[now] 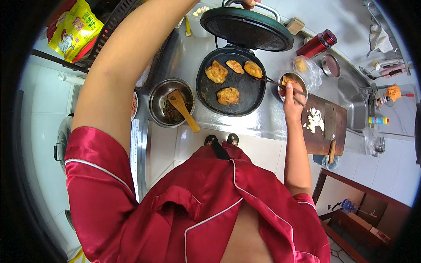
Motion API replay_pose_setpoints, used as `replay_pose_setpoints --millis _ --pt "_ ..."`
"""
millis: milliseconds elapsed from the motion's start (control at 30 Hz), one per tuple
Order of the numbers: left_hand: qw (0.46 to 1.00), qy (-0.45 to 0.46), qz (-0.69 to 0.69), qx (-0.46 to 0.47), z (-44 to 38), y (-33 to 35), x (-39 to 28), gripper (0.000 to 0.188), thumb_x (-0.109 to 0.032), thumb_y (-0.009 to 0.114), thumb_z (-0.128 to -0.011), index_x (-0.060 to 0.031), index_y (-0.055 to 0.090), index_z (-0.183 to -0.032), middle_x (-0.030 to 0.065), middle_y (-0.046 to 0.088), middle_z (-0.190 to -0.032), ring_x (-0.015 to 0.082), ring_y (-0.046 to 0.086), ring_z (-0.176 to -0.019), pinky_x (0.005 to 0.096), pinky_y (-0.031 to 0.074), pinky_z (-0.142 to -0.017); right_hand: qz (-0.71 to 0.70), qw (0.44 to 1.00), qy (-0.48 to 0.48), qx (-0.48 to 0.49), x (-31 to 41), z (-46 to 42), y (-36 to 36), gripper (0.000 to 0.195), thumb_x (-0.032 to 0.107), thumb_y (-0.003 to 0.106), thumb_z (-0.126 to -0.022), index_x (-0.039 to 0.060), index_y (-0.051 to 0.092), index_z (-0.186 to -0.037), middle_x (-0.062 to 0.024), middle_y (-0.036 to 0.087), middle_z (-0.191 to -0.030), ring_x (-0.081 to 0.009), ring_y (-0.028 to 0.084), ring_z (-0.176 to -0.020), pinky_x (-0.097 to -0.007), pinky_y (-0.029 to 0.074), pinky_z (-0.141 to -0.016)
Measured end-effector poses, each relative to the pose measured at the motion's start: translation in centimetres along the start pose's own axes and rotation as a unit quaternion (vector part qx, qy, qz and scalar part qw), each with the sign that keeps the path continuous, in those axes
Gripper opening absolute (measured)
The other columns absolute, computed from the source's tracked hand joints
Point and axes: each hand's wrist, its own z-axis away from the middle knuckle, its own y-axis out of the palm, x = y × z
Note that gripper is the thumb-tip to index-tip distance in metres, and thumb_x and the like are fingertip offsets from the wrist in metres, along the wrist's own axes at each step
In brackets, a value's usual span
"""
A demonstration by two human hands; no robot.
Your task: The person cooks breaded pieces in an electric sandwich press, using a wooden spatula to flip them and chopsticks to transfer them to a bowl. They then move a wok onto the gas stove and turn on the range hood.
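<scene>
At the top edge, only fingers of my left hand (250, 3) show, on the metal handle (275, 12) of the raised griddle lid (246, 31). My right hand (293, 98) grips a pair of dark chopsticks (275, 83). Their tips reach a browned dumpling-like piece (253, 69) at the right side of the round electric griddle plate (210, 100). Three more pieces lie on the plate: a large one (216, 72), a slim one (235, 66) and one near the front (228, 96). Partly behind my right hand, a metal bowl (306, 86) holds a browned piece (287, 80).
A steel bowl (154, 113) with filling and a wooden spatula (181, 107) stands left of the griddle. To the right, a cutting board (340, 121) bears chopped white pieces (314, 120) and a cleaver (329, 121). Beyond are a red flask (314, 44) and a sink (353, 102).
</scene>
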Motion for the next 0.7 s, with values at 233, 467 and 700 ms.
replay_pose_setpoints --millis 233,467,700 --pt "1.0 -0.008 0.015 0.013 -0.2 0.5 0.3 0.031 -0.012 0.067 -0.077 -0.0002 0.065 -0.106 0.0077 0.068 -0.091 0.0151 0.061 -0.083 0.0274 0.048 -0.076 -0.082 0.994 0.017 0.074 1.9 -5.0 3.9 0.022 0.02 0.055 -0.09 -0.0003 0.058 -0.081 -0.005 0.056 -0.067 -0.012 0.057 -0.059 -0.0246 0.044 -0.053" --pt "1.0 -0.011 0.019 -0.002 0.4 0.5 0.5 0.03 -0.011 0.067 -0.078 -0.0001 0.065 -0.106 0.0084 0.068 -0.092 0.0155 0.061 -0.083 0.027 0.048 -0.077 -0.083 0.992 -0.056 0.082 2.0 -5.4 2.4 0.023 0.02 0.057 -0.09 -0.0011 0.058 -0.08 -0.0042 0.056 -0.067 -0.0108 0.053 -0.059 -0.0244 0.043 -0.054" --pt "0.999 -0.009 0.05 0.006 0.5 0.6 -0.1 0.032 -0.012 0.068 -0.078 0.0011 0.064 -0.107 0.0085 0.067 -0.092 0.0157 0.061 -0.083 0.0272 0.048 -0.077 -0.116 0.985 -0.017 0.131 2.2 -7.1 5.9 0.023 0.021 0.059 -0.089 -0.0015 0.06 -0.082 -0.0066 0.06 -0.07 -0.0133 0.059 -0.059 -0.0253 0.046 -0.055"
